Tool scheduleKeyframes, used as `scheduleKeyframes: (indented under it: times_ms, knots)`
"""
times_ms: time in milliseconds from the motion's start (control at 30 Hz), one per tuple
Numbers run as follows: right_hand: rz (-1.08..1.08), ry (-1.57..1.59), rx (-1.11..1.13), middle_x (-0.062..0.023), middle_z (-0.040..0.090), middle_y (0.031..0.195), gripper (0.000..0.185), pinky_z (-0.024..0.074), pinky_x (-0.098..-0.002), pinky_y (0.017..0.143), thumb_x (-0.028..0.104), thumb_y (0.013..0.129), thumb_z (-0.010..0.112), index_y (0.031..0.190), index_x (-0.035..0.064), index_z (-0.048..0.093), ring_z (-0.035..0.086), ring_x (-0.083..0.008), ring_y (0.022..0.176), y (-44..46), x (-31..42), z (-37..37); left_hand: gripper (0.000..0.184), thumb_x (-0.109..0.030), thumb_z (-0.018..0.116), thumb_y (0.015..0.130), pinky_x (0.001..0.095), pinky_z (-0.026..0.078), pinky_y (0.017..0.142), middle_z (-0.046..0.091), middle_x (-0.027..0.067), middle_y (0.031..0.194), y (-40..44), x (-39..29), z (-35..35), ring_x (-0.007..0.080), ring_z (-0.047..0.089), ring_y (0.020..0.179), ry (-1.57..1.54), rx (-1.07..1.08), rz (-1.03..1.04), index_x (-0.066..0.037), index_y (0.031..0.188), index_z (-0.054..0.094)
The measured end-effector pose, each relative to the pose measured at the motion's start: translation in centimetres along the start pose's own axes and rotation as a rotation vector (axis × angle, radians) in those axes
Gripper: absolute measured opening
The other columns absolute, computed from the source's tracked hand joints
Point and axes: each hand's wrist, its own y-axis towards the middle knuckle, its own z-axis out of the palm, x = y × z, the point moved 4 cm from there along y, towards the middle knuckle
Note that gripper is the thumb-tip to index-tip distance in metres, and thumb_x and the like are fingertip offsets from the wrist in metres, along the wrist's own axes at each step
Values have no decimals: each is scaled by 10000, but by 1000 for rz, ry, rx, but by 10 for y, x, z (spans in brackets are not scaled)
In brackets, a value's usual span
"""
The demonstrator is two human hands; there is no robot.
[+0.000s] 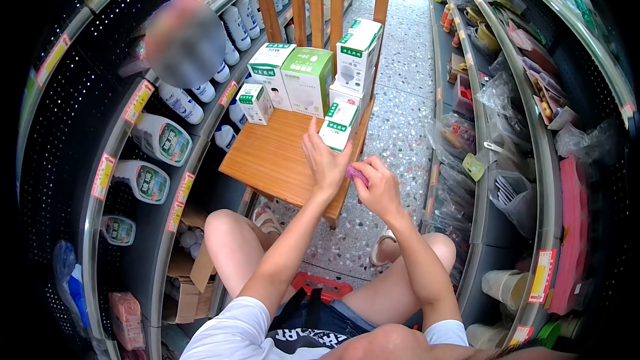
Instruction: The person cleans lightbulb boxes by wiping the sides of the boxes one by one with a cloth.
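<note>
Along the left side, a dark shelf (87, 247) carries grey-white bottles with green labels (151, 182), lying with their fronts toward the aisle, and farther along stands a row of white bottles (235, 27). Below, an opened cardboard carton (195, 300) sits near pale round objects (189, 243).

At the centre, a wooden chair (267, 153) faces the seated person, its slatted back at the far end. On the left of its seat stands a small white-and-green box (254, 105); just beyond it are a larger white box with a green band (269, 67) and, next to that, a mostly green box (309, 77).

The left hand (327, 162) is open over the seat's right part, fingers extended and thumb apart, at the near end of a low white-and-green box (335, 135); whether it touches the box cannot be told. Behind that one rises a tall bulb box (353, 63), near the chair back.

Right of the left hand, beside the seat's edge, the right hand (379, 189) pinches a crumpled purple cloth (357, 173) between thumb and fingers. Speckled floor (403, 87) separates the chair from the right-hand shelf (477, 217), filled with plastic-wrapped goods (460, 133).
</note>
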Motion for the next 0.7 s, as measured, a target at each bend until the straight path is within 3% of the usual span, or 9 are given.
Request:
scheduleKeyframes:
  times_ms: [200,300,500,700]
  knots:
    - [22,-37,48,-87,637,931,194,553,-428,673,92,825,679,1015,82,718,675,-325,786,-2,4,4,970,-370,836,792,495,340,1057,450,226,1269,2,-2,-11,377,435,1211,-64,79,-11,33,1492,298]
    - [-23,-69,81,-80,632,923,204,556,-427,667,90,824,677,1023,101,719,677,-319,779,-4,5,9,963,-353,824,812,509,300,1111,403,261,1355,4,14,-24,400,371,1312,-112,99,69,56,1492,279]
    - [-127,-124,234,-75,638,926,232,558,-402,642,85,811,695,1041,106,714,679,-295,783,-10,23,26,998,-308,836,803,506,258,1174,332,292,1464,82,109,-72,428,314,1383,62,-13,-50,81,1499,236]
    - [-278,-158,347,-100,569,867,171,529,-422,612,108,809,686,978,103,667,663,-307,784,-16,33,55,1122,-349,892,723,467,274,1182,327,301,1499,138,164,-83,411,298,1430,147,-112,-238,93,1504,220]
